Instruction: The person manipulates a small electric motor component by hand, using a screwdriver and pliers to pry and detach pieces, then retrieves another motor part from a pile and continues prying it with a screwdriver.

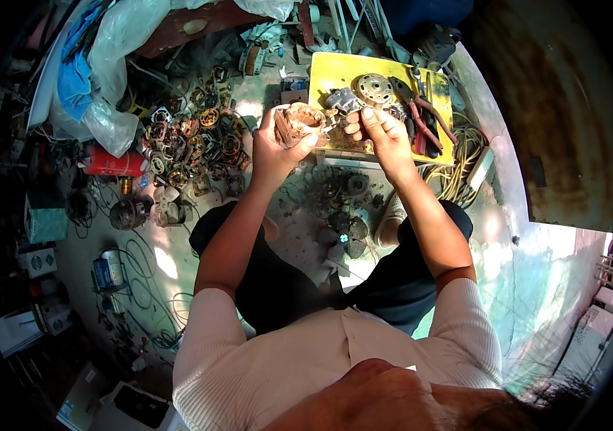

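Observation:
My left hand [272, 152] is closed around a rusty brown motor stator [293, 129], its round opening facing up. My right hand [387, 138] is just to the right of it, thumb and fingers pinched together. Whatever lies in that pinch is too small to make out. Both hands are over the near left part of a low yellow tabletop [326, 66]. On it lie a round metal disc with holes [375, 90], a grey metal part [342, 99] and red-handled pliers [425, 123].
A heap of old stators and coils [192, 144] covers the floor on the left, beside a red cylinder [114, 161]. Dark scrap parts [353, 185] lie between my feet. A coil of yellowish cable [464, 154] sits right of the table. Clear plastic sheeting [116, 57] hangs far left.

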Tool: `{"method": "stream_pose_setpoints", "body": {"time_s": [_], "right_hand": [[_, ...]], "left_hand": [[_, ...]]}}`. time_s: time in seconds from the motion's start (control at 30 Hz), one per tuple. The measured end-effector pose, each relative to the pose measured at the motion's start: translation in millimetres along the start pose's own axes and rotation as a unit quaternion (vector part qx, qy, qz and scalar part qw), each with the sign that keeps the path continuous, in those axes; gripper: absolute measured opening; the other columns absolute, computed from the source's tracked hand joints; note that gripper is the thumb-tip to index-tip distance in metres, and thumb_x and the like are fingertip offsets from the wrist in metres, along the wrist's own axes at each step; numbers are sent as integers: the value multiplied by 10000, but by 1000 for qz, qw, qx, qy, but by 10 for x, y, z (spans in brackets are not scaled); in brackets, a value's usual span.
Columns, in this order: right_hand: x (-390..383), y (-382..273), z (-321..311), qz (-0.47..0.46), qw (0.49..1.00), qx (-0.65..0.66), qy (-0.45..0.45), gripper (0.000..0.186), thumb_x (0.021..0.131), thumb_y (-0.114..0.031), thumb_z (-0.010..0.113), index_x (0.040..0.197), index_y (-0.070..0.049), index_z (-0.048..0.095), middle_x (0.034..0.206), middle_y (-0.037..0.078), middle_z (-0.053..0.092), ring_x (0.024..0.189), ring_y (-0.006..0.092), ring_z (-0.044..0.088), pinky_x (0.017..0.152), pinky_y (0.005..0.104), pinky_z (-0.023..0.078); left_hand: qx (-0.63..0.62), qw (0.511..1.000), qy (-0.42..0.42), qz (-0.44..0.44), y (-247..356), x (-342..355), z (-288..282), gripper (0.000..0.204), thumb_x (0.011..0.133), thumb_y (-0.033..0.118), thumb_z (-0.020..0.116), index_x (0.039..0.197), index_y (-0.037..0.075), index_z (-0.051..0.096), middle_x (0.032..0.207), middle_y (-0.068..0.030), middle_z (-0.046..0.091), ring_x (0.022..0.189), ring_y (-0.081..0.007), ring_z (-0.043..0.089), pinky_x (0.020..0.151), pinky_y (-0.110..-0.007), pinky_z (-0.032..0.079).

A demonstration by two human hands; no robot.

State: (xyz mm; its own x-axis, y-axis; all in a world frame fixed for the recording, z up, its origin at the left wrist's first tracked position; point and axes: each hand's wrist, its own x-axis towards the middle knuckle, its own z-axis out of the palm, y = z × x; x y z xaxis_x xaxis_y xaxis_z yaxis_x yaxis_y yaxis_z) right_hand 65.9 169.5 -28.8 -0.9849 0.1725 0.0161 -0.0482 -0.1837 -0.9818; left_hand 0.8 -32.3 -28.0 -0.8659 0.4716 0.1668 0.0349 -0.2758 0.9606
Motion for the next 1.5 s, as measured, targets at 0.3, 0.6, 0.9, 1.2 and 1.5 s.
{"method": "stream_pose_setpoints", "body": {"time_s": [0.3,0.6,0.9,1.2,1.5], "right_hand": [[-86,-175,189,-324,850,-414,36,269,737,-154,779,969,-86,660,1115,96,617,1062,318,562,951,421,406],[-118,-88,165,-323,836,-439,62,207,741,-220,790,875,-110,677,787,33,662,806,237,626,938,410,415],[-165,-125,190,-337,770,-532,101,172,765,-215,753,896,-116,702,748,22,631,778,212,596,922,417,392],[-162,-42,240,-339,755,-561,-21,229,821,-208,698,726,-76,536,678,95,555,704,306,554,727,411,442],[-196,-96,166,109,976,14,-187,281,998,-303,548,860,-74,636,723,-65,536,636,59,434,623,229,372]], "left_hand": [[112,993,8,19,-42,0,-101,598,765,251,798,1206,-12,491,1080,-104,651,973,-152,644,873,-314,511],[117,993,21,5,-56,-5,-75,587,733,210,823,1185,-3,514,1059,-85,670,952,-134,654,855,-296,518],[286,955,66,38,30,-13,-10,615,649,255,866,1146,49,570,1024,-64,688,913,-143,671,815,-302,522],[397,911,81,73,43,-44,-56,631,608,310,872,1125,81,590,1020,-72,677,897,-213,677,812,-337,527],[197,980,1,13,43,-21,-130,565,677,277,841,1110,28,575,958,-65,683,875,-138,656,814,-304,512]]}}
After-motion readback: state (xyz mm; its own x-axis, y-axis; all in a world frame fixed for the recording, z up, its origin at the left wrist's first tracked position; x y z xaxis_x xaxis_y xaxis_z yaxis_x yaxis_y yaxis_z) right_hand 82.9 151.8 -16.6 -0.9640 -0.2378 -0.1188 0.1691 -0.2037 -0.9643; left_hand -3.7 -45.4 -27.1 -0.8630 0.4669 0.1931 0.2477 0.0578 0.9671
